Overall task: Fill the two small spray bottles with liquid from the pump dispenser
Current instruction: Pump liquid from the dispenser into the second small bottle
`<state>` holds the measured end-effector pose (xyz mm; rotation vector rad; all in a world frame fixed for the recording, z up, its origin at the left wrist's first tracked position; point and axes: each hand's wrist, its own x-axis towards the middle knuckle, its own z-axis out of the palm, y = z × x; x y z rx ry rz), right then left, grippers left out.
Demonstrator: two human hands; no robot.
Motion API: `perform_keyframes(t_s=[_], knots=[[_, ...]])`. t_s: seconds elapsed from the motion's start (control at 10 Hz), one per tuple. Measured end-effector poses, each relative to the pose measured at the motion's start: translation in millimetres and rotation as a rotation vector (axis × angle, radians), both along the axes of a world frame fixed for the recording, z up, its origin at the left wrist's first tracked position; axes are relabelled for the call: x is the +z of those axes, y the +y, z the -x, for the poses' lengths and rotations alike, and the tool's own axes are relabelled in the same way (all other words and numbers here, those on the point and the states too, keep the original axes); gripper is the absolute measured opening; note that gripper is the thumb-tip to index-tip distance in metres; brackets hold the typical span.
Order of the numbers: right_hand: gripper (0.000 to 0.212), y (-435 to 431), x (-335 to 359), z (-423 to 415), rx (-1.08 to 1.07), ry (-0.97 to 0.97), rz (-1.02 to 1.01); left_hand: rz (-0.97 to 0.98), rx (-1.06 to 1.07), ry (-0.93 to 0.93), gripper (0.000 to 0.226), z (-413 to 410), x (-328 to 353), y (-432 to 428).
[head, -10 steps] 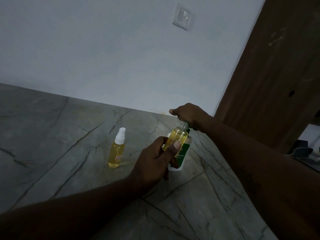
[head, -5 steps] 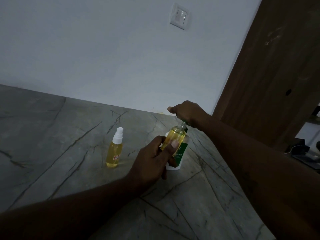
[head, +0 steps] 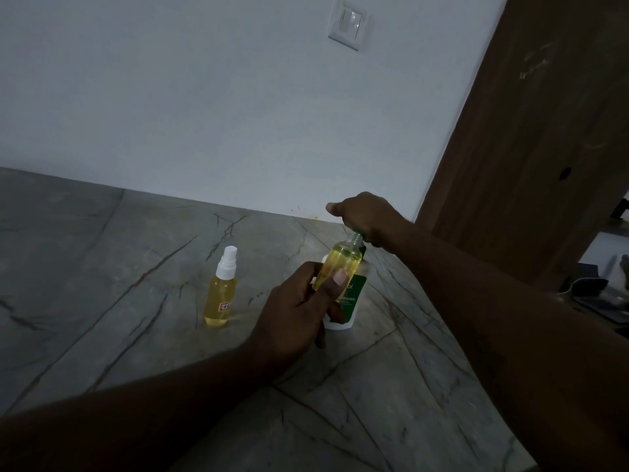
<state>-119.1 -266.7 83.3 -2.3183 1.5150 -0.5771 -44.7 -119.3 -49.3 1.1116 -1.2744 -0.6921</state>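
The left hand (head: 292, 311) grasps the open spray bottle (head: 342, 262) in its fingers, in front of the pump dispenser (head: 354, 303), whose head the right hand (head: 366, 214) clenches. Left of those fingers the capped spray bottle (head: 220, 294) stands apart on the veined counter (head: 102, 267); the wall (head: 204, 114) and door (head: 544, 131) rise just beyond.

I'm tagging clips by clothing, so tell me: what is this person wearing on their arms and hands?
Nothing that shows. Both forearms are bare to the frame's edge, no sleeve in view. The left hand and right hand are ungloved; no ring, watch or bracelet is visible. The dim light could hide small marks.
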Motion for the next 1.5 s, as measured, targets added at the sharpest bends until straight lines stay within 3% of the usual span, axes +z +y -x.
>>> perform_keyframes(t_s=[0.1, 0.2, 0.4, 0.7, 1.0, 1.3, 1.4, 1.5], knots=[[0.048, 1, -5, 1, 0.0, -0.02, -0.021, -0.001, -0.007, -0.001, 0.049, 1, 0, 0], [0.045, 12, 0, 3, 0.069, 0.194, 0.088, -0.006, -0.001, 0.002, 0.049, 0, 0, 0], [0.047, -6, -2, 0, -0.019, -0.008, -0.011, 0.005, -0.003, 0.012, 0.049, 1, 0, 0], [0.046, 4, 5, 1, -0.002, 0.035, 0.02, -0.003, -0.006, 0.003, 0.048, 1, 1, 0], [0.045, 23, 6, 7, 0.104, 0.284, 0.215, 0.004, 0.001, 0.005, 0.047, 1, 1, 2], [0.04, 22, 0, 6, 0.073, 0.22, 0.131, -0.007, -0.001, -0.002, 0.049, 2, 2, 3], [0.046, 16, 6, 3, 0.041, 0.124, 0.037, 0.001, 0.004, -0.008, 0.047, 1, 2, 3], [0.034, 9, 5, 3, 0.003, 0.029, -0.006, 0.005, 0.002, -0.001, 0.047, 1, 2, 3]])
